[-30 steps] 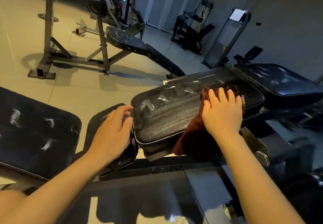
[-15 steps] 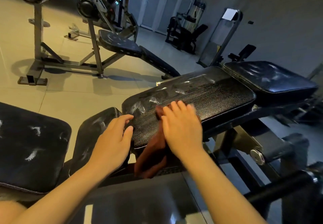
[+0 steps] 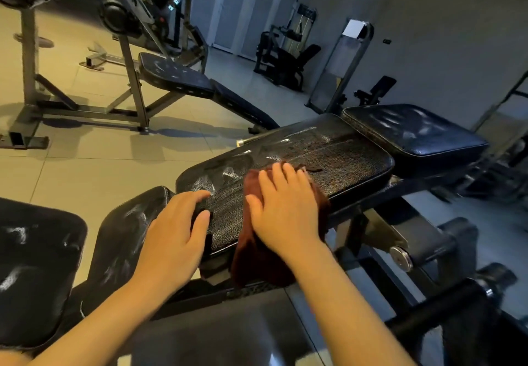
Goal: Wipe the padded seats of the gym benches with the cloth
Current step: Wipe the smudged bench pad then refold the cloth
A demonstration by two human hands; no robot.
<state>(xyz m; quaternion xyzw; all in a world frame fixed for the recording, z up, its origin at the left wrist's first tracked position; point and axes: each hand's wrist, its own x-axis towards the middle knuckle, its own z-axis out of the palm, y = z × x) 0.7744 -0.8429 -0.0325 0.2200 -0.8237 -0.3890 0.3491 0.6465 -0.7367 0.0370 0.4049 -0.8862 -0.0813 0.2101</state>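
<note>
**Cloth on centre bench pad**

Dark red cloth (image 3: 258, 248) lies on the near end of the padded seat (image 3: 328, 160), draping over its edge. Right hand (image 3: 285, 211) presses it, fingers flat. Left hand (image 3: 174, 234) rests beside it on the pad's corner, fingers loosely extended, holding nothing.

Two hands (image 3: 174, 237) (image 3: 285, 211), one cloth (image 3: 257, 254), five black pads (image 3: 328, 154) (image 3: 414, 134) (image 3: 125, 231) (image 3: 31, 265) (image 3: 174, 77)

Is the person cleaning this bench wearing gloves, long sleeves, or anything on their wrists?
No. The left hand and the right hand are both bare, with no gloves. Both forearms are uncovered as far as the picture shows, so no sleeve is visible. No watch, bracelet or ring shows on either. Fingernails look short and unpainted.
</note>
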